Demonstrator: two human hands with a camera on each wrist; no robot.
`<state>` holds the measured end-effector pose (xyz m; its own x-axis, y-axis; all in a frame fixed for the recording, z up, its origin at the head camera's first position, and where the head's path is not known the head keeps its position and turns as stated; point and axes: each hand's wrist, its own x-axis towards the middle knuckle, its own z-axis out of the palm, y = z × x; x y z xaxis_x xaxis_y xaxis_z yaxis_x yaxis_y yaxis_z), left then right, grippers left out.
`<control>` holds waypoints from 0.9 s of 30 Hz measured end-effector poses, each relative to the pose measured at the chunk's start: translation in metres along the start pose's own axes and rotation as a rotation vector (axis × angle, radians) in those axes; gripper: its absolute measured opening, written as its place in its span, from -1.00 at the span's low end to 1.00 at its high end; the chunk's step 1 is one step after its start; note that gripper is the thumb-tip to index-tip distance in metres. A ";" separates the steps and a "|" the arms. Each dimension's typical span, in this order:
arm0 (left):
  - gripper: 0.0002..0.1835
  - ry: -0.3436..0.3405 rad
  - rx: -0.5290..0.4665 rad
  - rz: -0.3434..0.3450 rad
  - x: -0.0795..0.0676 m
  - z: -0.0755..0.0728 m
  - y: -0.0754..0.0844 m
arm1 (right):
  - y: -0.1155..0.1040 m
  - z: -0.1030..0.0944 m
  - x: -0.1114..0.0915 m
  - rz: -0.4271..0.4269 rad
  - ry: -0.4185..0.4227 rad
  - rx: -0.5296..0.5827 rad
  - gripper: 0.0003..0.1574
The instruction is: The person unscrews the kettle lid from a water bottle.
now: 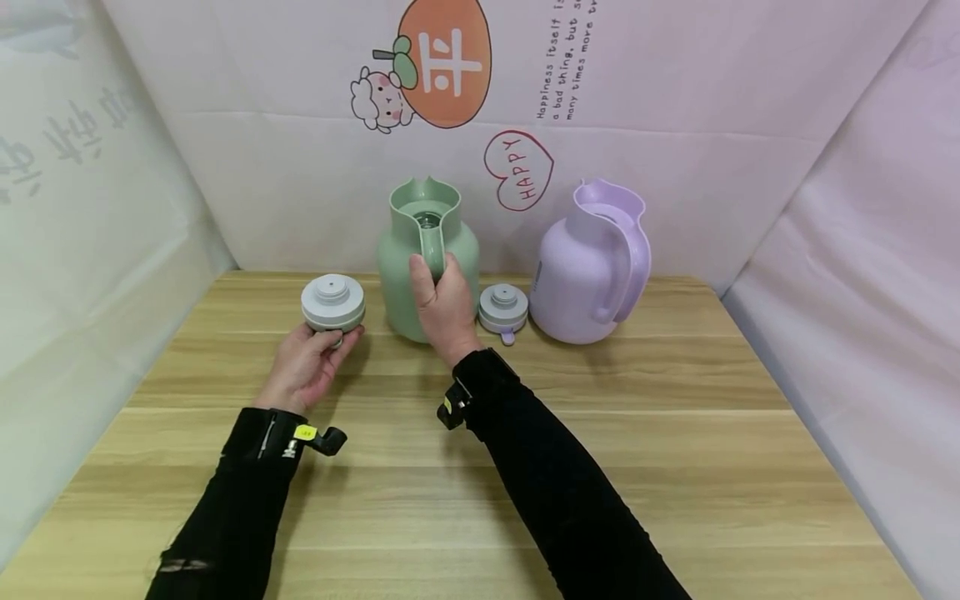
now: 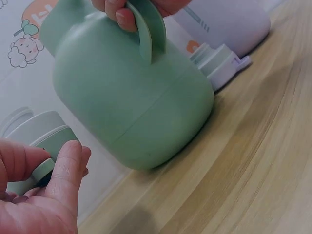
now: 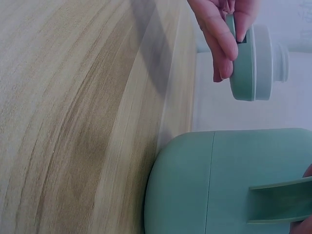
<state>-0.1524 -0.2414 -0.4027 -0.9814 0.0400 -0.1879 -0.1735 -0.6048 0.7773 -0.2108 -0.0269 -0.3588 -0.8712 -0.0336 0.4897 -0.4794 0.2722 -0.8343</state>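
Note:
My left hand (image 1: pixel 303 367) pinches the tab of a green-and-grey jug lid (image 1: pixel 333 302), holding it just above the table at the left. Its stepped grey side faces up, with the green part underneath, as the right wrist view shows. My right hand (image 1: pixel 447 312) grips the handle of a green vacuum jug (image 1: pixel 393 283), which stands upright on the table. The jug's top is uncovered and its inner mouth shows in the head view. In the left wrist view, fingers wrap over the upper part of the handle (image 2: pixel 146 36).
Right of the green jug a second grey lid (image 1: pixel 503 308) with a lilac tab lies on the wooden table (image 1: pixel 420 517). Beside it stands a lilac jug (image 1: pixel 573 283), its handle turned to the front right. A white printed cloth (image 1: pixel 300 183) hangs behind.

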 end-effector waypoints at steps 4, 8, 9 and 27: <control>-0.23 0.042 0.043 -0.033 0.005 0.000 0.004 | 0.002 -0.002 0.001 -0.012 0.004 0.002 -0.44; -0.25 0.078 0.099 -0.056 0.010 -0.002 0.006 | 0.002 -0.003 0.002 -0.017 0.002 0.002 -0.45; -0.26 0.086 0.120 -0.059 0.011 -0.002 0.006 | 0.003 -0.003 0.002 -0.016 0.001 0.002 -0.46; -0.33 0.197 0.348 -0.102 0.032 -0.005 0.000 | 0.001 0.001 0.000 -0.021 0.005 -0.016 -0.44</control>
<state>-0.1830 -0.2437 -0.4113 -0.9290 -0.0877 -0.3594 -0.3195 -0.2993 0.8990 -0.2112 -0.0273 -0.3602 -0.8606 -0.0350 0.5080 -0.4955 0.2874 -0.8197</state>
